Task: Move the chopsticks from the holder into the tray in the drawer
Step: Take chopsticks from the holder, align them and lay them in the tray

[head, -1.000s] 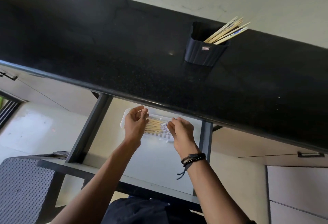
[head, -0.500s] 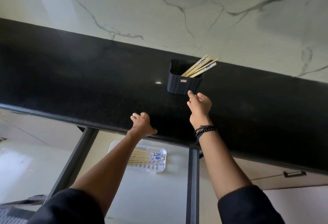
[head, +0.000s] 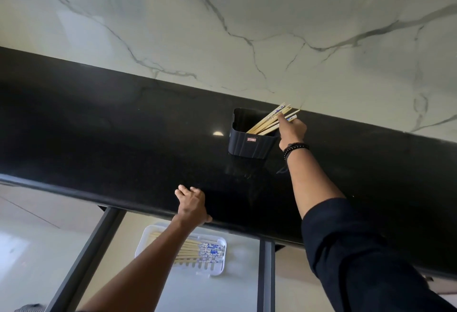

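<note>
A black ribbed holder (head: 249, 144) stands at the back of the black countertop, with several wooden chopsticks (head: 268, 122) leaning out to its right. My right hand (head: 291, 131) is at their upper ends, fingers closing around them. My left hand (head: 191, 206) rests on the counter's front edge, holding nothing. Below, in the open drawer, a white tray (head: 218, 266) holds several chopsticks (head: 197, 252) with blue-patterned ends, partly hidden by my left forearm.
The black countertop (head: 111, 133) runs across the view, with a white marble wall (head: 222, 27) behind it. The drawer's dark side rails (head: 265, 274) frame the tray. A closed cabinet front sits at the lower right.
Both hands have left the tray in the drawer. My right hand rose to the holder and reached the chopsticks. My left hand settled on the counter edge.
</note>
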